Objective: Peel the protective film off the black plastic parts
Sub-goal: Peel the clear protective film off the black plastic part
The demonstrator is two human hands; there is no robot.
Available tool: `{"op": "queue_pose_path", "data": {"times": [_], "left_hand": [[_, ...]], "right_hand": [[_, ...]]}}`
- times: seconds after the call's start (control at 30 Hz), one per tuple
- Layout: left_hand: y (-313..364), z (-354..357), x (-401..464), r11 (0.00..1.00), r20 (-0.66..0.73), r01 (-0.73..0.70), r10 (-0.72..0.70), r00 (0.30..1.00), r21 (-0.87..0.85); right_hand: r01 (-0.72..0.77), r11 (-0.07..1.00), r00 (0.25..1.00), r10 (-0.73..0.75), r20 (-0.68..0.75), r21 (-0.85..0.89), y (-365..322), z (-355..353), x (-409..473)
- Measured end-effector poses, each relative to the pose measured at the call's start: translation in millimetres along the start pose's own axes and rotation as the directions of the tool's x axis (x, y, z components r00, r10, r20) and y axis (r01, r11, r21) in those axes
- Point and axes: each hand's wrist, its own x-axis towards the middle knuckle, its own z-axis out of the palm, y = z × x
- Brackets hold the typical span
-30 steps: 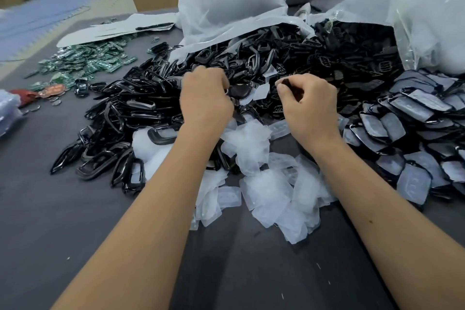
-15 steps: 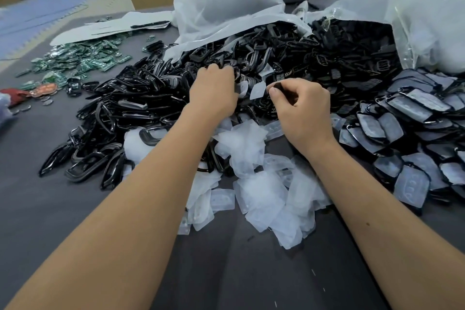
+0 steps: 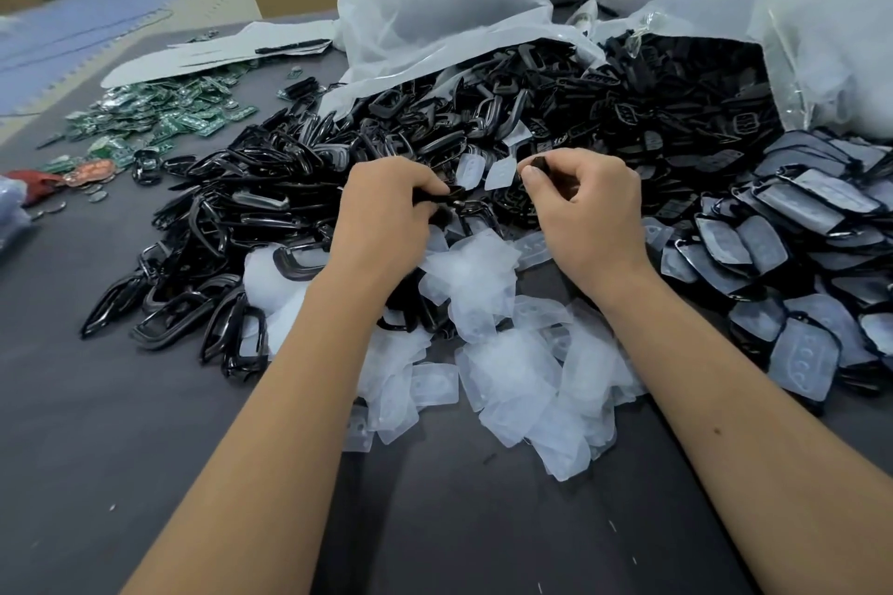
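At twelve o'clock of the loose clear film scraps (image 3: pixel 497 353), the left hand (image 3: pixel 386 217) grips a light, rigid black plastic part (image 3: pixel 442 197) edgewise; the right hand (image 3: pixel 587 213) pinches another small black plastic piece (image 3: pixel 535 163), likely slippery.

Two bare forearms, no sleeves in view. Left hand (image 3: pixel 386 217) & right hand (image 3: pixel 587 213): no gloves, rings, watch or bands. Nails short, unpainted where visible. Small dark mole on right forearm (image 3: pixel 716 430).
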Motion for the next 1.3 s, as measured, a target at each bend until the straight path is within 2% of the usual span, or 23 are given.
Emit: {"op": "queue_pose_path", "data": {"times": [0.13, 0.23, 0.3, 0.33, 0.37, 0.43, 0.47, 0.5, 0.53, 0.63, 0.7, 0.83, 0.93, 1.07, 1.23, 1.3], "left_hand": [[-2.4, -5.8, -2.8, 0.999, -0.025, -0.036, 0.035, 0.999, -0.008], [-1.1, -12.5, -7.6, 0.997, -0.148, -0.040, 0.030, 0.989, -0.060], [1.2, -19.4, -9.3, 0.985, -0.265, -0.045, -0.001, 0.964, -0.166], [2.0, -21.5, -9.2, 0.955, -0.302, -0.028, -0.065, 0.951, -0.294], [4.4, -22.6, -10.1, 0.882, -0.300, 0.002, -0.162, 0.940, -0.471], [14.9, -21.5, -18.2, 0.585, -0.166, 0.063, -0.329, 0.929, -0.808], [21.4, -19.4, -24.5, 0.437, -0.083, 0.086, -0.353, 0.932, -0.895], [27.2, -15.7, -30.8, 0.356, -0.031, 0.100, -0.345, 0.938, -0.929], [31.4, -11.9, -36.1, 0.326, -0.007, 0.104, -0.322, 0.947, -0.940], [37.8, -2.7, -43.1, 0.312, 0.034, 0.124, -0.280, 0.959, -0.942], [38.1, -0.3, -43.2, 0.327, 0.041, 0.133, -0.274, 0.961, -0.936], [30.7, 2.8, -42.3, 0.506, -0.029, 0.104, -0.248, 0.968, -0.856], [27.0, 5.7, -41.4, 0.537, -0.050, 0.105, -0.266, 0.963, -0.837], [26.4, 6.8, -38.9, 0.613, -0.143, 0.038, -0.244, 0.959, -0.789], [21.4, 12.7, -38.5, 0.639, -0.173, 0.130, -0.390, 0.904, -0.758], [21.6, 14.1, -39.1, 0.656, -0.183, 0.148, -0.409, 0.894, -0.740]], "right_hand": [[-0.012, 1.000, 1.000, 0.012, 0.008, 0.002, 1.9, 0.4, 0.6], [-0.028, 1.000, 1.000, 0.028, 0.009, 0.012, 3.3, 0.7, -0.1], [-0.041, 0.999, 0.999, 0.040, 0.015, 0.030, 2.5, 0.3, -0.2], [-0.051, 0.998, 0.998, 0.050, 0.030, 0.047, 2.3, 0.0, 0.2], [-0.075, 0.993, 0.996, 0.070, 0.061, 0.087, 2.3, -0.1, 0.9], [-0.175, 0.945, 0.976, 0.131, 0.172, 0.275, 1.4, -2.3, 2.3], [-0.238, 0.891, 0.958, 0.149, 0.246, 0.387, -0.6, -3.4, 2.7], [-0.289, 0.837, 0.937, 0.146, 0.318, 0.464, -3.1, -4.5, 2.4], [-0.314, 0.807, 0.918, 0.123, 0.378, 0.501, -6.2, -4.9, 1.6], [-0.328, 0.799, 0.874, 0.054, 0.483, 0.505, -12.2, -3.7, -2.5], [-0.359, 0.797, 0.856, 0.074, 0.512, 0.485, -12.3, -3.6, -4.0], [-0.377, 0.800, 0.871, 0.135, 0.472, 0.466, -8.7, -6.6, 0.3], [-0.361, 0.776, 0.898, 0.141, 0.417, 0.516, -4.7, -7.3, 3.7], [-0.332, 0.758, 0.916, 0.118, 0.383, 0.562, -3.1, -6.0, 2.6], [-0.340, 0.710, 0.910, 0.082, 0.407, 0.616, -5.1, -1.4, 1.8], [-0.339, 0.702, 0.911, 0.080, 0.404, 0.627, -5.5, -1.6, 1.6]]}}
